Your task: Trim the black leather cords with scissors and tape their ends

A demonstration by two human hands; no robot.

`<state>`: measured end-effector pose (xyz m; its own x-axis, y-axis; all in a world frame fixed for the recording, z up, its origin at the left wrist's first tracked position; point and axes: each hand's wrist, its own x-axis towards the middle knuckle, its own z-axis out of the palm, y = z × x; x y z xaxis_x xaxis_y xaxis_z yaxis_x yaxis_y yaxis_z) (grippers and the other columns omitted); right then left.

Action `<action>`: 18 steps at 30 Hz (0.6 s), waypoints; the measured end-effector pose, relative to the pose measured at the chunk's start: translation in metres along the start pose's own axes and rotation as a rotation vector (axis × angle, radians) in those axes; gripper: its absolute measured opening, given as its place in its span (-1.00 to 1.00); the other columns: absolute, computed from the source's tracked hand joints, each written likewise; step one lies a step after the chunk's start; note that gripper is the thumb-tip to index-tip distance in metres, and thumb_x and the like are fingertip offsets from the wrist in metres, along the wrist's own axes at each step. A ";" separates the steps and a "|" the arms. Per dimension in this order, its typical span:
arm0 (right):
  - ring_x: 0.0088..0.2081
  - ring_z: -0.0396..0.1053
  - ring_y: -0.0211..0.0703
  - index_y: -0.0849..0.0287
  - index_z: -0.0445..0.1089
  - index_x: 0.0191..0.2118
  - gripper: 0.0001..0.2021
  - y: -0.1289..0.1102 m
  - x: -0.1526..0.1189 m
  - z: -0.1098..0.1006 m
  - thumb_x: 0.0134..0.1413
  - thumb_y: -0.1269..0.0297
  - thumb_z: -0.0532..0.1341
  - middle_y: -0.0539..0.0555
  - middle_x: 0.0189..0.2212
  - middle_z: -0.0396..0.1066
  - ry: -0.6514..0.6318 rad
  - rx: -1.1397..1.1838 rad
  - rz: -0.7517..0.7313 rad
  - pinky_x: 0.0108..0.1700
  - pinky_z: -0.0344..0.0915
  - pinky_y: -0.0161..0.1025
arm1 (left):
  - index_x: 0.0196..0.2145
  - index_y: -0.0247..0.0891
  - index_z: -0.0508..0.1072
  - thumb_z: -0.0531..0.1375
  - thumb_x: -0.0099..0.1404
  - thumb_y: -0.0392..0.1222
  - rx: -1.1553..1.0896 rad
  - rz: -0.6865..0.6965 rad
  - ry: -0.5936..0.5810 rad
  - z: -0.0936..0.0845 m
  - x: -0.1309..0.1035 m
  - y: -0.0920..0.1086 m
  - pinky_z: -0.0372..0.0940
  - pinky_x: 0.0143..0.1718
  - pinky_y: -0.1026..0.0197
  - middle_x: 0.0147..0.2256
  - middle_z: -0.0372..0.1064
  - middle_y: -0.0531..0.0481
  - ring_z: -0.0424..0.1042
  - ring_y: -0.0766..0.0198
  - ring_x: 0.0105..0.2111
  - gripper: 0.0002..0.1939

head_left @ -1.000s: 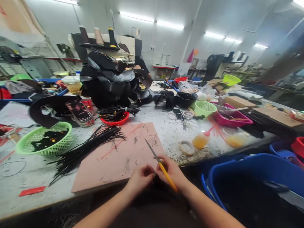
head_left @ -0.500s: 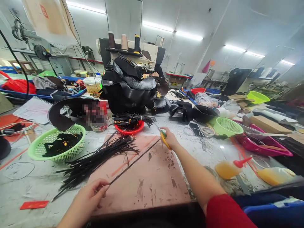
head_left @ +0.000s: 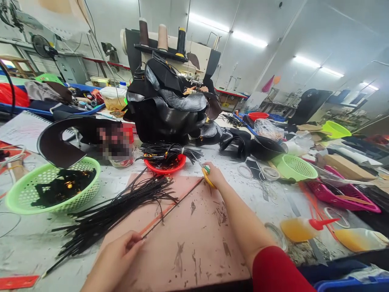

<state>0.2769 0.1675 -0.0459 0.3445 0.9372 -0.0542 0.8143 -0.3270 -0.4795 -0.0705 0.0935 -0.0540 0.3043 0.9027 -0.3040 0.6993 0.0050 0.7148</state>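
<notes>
A thin black cord (head_left: 174, 209) runs diagonally over the pinkish board (head_left: 182, 251). Its near end is pinched in my left hand (head_left: 123, 253). At the cord's far end, my right hand (head_left: 214, 176) is closed round scissors (head_left: 207, 168) with yellow and green handles, whose blades point up and left toward a red bowl (head_left: 165, 167). A tied bundle of black cords (head_left: 170, 150) lies across that bowl. Left of the stretched cord, a loose pile of black cords (head_left: 112, 211) rests partly on the board.
A green basket (head_left: 88, 194) with black pieces stands at the left. Black leather parts (head_left: 170, 109) are heaped before a sewing machine. To the right are a green basket (head_left: 296, 167), a magenta basket (head_left: 364, 205) and amber bottles (head_left: 296, 230).
The view has shifted, so most objects on the left appear farther left. Both hands keep their hold, and the cord between them looks slightly shorter.
</notes>
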 end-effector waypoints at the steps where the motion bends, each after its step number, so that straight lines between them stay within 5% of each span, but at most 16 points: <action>1: -0.58 0.24 -0.22 0.03 0.17 -0.05 -0.51 0.000 0.000 0.000 -0.21 0.51 0.09 -0.08 -0.64 0.23 0.004 -0.012 0.005 -0.57 0.06 -0.41 | -0.50 -0.18 0.43 0.08 -0.03 0.01 -0.057 -0.020 -0.002 0.001 0.000 -0.003 0.17 -0.51 0.27 -0.58 0.39 0.05 0.34 0.19 -0.55 -0.76; 5: -0.52 0.29 -0.20 0.04 0.19 -0.07 -0.52 0.001 -0.003 0.001 -0.22 0.49 0.11 -0.03 -0.57 0.32 0.007 -0.053 0.019 -0.51 0.11 -0.40 | -0.49 -0.20 0.42 0.10 -0.05 0.00 -0.218 -0.058 0.040 0.004 -0.007 -0.008 0.13 -0.62 0.29 -0.59 0.35 0.06 0.28 0.24 -0.62 -0.75; 9: -0.45 0.32 -0.12 0.09 0.19 -0.05 -0.52 0.004 -0.008 0.002 -0.22 0.45 0.12 0.05 -0.50 0.39 0.001 -0.093 0.040 -0.46 0.13 -0.36 | -0.53 -0.21 0.40 0.06 0.00 -0.16 -0.060 0.008 0.077 0.005 -0.015 0.000 0.15 -0.45 0.27 -0.58 0.36 0.06 0.32 0.22 -0.50 -0.86; 18: -0.43 0.33 -0.07 0.10 0.21 -0.06 -0.58 0.010 -0.010 0.004 -0.16 0.36 0.11 0.11 -0.47 0.40 0.001 -0.134 0.053 -0.45 0.12 -0.33 | -0.54 -0.21 0.36 0.03 0.02 -0.24 0.009 -0.057 0.091 0.009 -0.023 0.007 0.07 -0.50 0.29 -0.58 0.31 0.07 0.28 0.26 -0.53 -0.87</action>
<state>0.2794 0.1557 -0.0536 0.3892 0.9180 -0.0758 0.8498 -0.3896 -0.3550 -0.0669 0.0694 -0.0479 0.2041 0.9365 -0.2853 0.7201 0.0538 0.6918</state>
